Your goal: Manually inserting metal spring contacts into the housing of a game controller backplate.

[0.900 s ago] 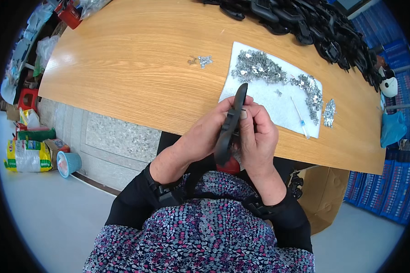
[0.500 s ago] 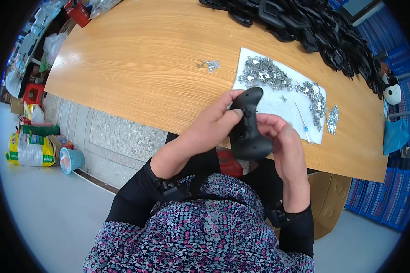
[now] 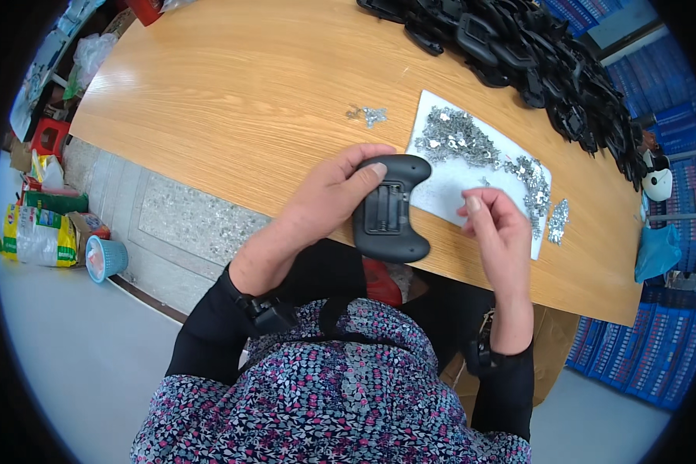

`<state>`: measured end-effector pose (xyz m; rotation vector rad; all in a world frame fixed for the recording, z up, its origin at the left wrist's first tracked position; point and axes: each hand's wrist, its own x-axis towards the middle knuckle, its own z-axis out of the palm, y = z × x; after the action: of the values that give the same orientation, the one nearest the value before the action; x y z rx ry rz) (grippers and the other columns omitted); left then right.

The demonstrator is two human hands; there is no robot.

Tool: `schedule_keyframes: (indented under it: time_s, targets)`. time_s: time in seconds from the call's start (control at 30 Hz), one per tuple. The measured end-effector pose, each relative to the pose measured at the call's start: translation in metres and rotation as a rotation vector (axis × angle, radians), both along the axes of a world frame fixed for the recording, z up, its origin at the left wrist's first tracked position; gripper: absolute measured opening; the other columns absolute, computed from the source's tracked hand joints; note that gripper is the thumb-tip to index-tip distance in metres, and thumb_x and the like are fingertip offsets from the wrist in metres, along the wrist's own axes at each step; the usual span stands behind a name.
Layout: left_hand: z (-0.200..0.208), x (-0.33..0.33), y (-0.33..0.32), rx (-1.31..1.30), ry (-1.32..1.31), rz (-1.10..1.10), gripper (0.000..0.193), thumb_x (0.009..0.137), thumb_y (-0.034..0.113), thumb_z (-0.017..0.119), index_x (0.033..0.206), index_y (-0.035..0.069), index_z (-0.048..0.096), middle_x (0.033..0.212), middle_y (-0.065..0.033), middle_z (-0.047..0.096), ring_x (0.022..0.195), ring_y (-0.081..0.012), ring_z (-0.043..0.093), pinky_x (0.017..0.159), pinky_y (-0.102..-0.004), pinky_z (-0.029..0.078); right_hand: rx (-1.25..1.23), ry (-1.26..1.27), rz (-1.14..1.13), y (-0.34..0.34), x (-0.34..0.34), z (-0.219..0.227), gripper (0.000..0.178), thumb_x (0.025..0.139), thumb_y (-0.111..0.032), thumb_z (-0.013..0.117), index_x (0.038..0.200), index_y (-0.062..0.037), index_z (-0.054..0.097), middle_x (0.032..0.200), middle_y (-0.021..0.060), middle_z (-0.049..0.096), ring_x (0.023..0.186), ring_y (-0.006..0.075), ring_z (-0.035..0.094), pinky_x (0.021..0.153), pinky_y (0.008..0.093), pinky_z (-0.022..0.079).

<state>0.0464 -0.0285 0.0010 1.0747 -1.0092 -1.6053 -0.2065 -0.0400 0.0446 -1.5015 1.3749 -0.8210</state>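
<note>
Gamepad point(image 3: 392, 209), thumb-clamped at eleven o'clock by the left hand point(image 3: 331, 188), could pivot if pushed off-centre; right hand point(image 3: 499, 230) near-closed, contents unclear.

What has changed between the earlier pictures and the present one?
The black plastic game controller, edge-on at first, was turned so its open battery compartment faces up. The right hand let go and moved rightward; the left hand still holds it. The silver metal pieces stayed on the white rectangular sheet.
</note>
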Motion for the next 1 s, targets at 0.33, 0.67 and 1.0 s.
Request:
schedule_keyframes:
  time_s: [0.33,0.67,1.0]
  targets:
    - [-0.010,-0.004,-0.004,-0.244,-0.392,0.073,0.029,0.103,0.014,0.057,0.129,0.000,0.058,0.113,-0.0077,0.068,0.101,-0.0107,0.063,0.088,-0.0278,0.053,-0.387,0.507,0.239,-0.086,0.052,0.004,0.019,0.089,-0.014,0.066,0.106,-0.0071,0.073,0.094,0.0137,0.069,0.088,0.0293,0.066,0.080,0.0376,0.052]
    - [-0.006,-0.001,-0.003,-0.220,-0.353,0.065,0.026,0.101,0.011,0.055,0.124,-0.001,0.060,0.109,-0.0106,0.070,0.098,-0.0155,0.067,0.087,-0.0312,0.054,-0.682,0.785,0.502,-0.139,0.108,-0.022,0.016,0.088,-0.015,0.071,0.102,-0.0092,0.075,0.087,0.0073,0.070,0.094,0.0274,0.063,0.083,0.0394,0.048]
    - [-0.017,-0.004,-0.006,-0.279,-0.353,0.198,0.023,0.105,0.018,0.053,0.118,0.001,0.061,0.102,-0.0082,0.069,0.094,-0.0133,0.064,0.084,-0.0298,0.052,-0.338,0.473,0.495,-0.096,0.085,0.013,0.018,0.084,-0.013,0.068,0.099,-0.0054,0.074,0.095,0.0123,0.069,0.094,0.0311,0.065,0.083,0.0394,0.052]
